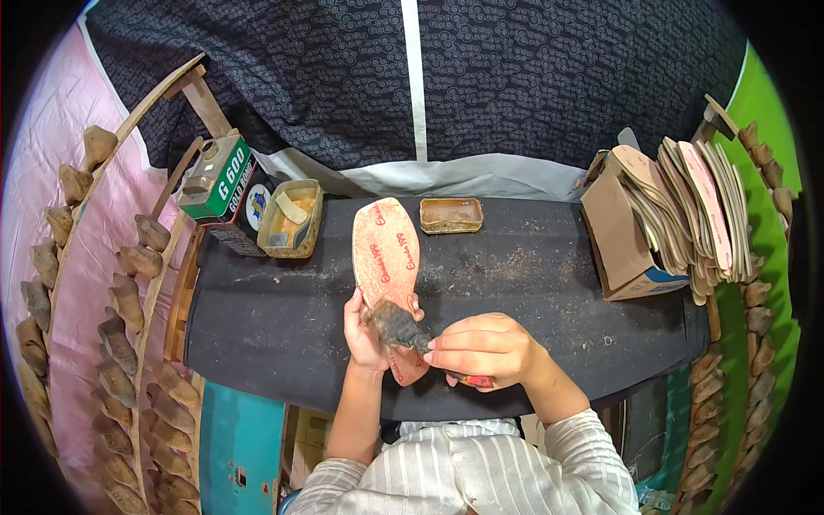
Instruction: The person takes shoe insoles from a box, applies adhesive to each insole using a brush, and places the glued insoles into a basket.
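Note:
My left hand (366, 336) grips a tan insole board (386, 245) with red printing, fingers wrapped round its narrow waist and the broad end pointing away from me. In my right hand (485, 348) is a glue brush with a red handle (474, 379). Its dark, clotted bristle head (396, 326) lies over the middle of the insole, hiding that part of the surface. Whether the bristles press on the board or hover just above it, I cannot tell.
A green and black metal can (219, 193) stands at the back left beside a crusted tub (316, 225) holding a pale scraper. A small shallow tray (451, 215) sits behind the insole. At right, a cardboard box (620, 249) holds many insole boards (687, 206). Racks of shoe lasts (120, 348) flank the black-covered table (558, 326).

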Available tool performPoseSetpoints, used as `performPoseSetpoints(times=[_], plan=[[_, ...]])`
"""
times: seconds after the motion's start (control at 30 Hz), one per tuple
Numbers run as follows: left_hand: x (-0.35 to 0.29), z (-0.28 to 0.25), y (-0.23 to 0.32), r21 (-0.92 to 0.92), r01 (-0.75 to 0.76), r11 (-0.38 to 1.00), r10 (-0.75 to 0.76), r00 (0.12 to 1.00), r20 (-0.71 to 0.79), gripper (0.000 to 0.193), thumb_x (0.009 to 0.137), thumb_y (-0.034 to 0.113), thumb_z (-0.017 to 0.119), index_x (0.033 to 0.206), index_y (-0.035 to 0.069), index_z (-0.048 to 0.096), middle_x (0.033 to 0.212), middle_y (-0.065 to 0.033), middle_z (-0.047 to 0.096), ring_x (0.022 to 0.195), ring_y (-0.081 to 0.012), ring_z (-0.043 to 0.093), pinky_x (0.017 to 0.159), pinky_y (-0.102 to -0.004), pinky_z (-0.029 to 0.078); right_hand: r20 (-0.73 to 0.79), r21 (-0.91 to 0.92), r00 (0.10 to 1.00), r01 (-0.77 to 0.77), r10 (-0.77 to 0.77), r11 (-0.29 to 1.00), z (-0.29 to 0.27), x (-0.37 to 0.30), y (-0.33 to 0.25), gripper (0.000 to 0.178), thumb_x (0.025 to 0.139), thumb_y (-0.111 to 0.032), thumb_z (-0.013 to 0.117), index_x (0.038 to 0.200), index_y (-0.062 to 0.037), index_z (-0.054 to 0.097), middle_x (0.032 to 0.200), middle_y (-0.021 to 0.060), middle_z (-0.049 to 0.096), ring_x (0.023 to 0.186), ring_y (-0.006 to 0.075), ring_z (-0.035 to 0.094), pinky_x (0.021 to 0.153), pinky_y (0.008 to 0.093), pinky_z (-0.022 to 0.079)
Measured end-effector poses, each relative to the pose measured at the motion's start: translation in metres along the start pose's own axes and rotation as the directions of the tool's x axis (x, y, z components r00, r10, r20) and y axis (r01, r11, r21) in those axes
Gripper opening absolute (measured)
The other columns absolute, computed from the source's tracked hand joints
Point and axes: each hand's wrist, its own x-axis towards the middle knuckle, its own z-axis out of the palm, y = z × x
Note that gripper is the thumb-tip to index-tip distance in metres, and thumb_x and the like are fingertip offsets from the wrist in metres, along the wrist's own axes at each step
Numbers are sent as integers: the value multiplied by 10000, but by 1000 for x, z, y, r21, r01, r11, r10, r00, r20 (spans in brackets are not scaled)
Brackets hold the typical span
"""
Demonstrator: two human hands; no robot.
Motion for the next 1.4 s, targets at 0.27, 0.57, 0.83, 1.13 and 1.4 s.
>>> performPoseSetpoints(times=[0.27,0.57,0.83,1.13,1.4], plan=[[-1,0,-15,-322,-27,946,63,993,102,638,938,507,198,1175,7,515,1017,-182,618,929,-298,612,827,-447,496,-39,-107,999,-18,13,994,11,10,6,235,690,-54,702,922,-23,702,931,90,652,800,231,665,676,316,560],[2,7,-8,-164,31,986,-14,995,103,611,929,510,266,1220,19,483,987,-179,589,848,-273,566,753,-425,478,29,67,997,-73,71,995,10,3,0,294,629,-54,751,913,-7,690,913,96,649,767,243,666,657,324,561],[4,-5,-5,-128,56,990,-32,983,182,632,922,532,265,1242,24,462,1077,-173,562,878,-288,517,782,-431,449,-17,-48,1000,-22,21,999,15,2,1,276,677,-72,704,944,-7,675,943,104,639,791,252,661,673,330,555],[7,-3,5,-96,-205,974,213,974,81,650,911,607,295,1308,106,415,1121,-89,534,868,-260,490,744,-428,452,118,70,992,-50,42,996,15,-19,-13,309,651,-57,657,954,-1,659,932,119,638,788,279,653,687,347,554],[3,14,4,56,-340,939,343,936,-76,638,918,610,277,1291,112,417,1059,-97,537,840,-238,516,708,-420,467,6,31,998,-63,63,998,11,-13,-11,257,680,-78,744,923,-13,690,902,93,652,753,231,666,630,310,556]])
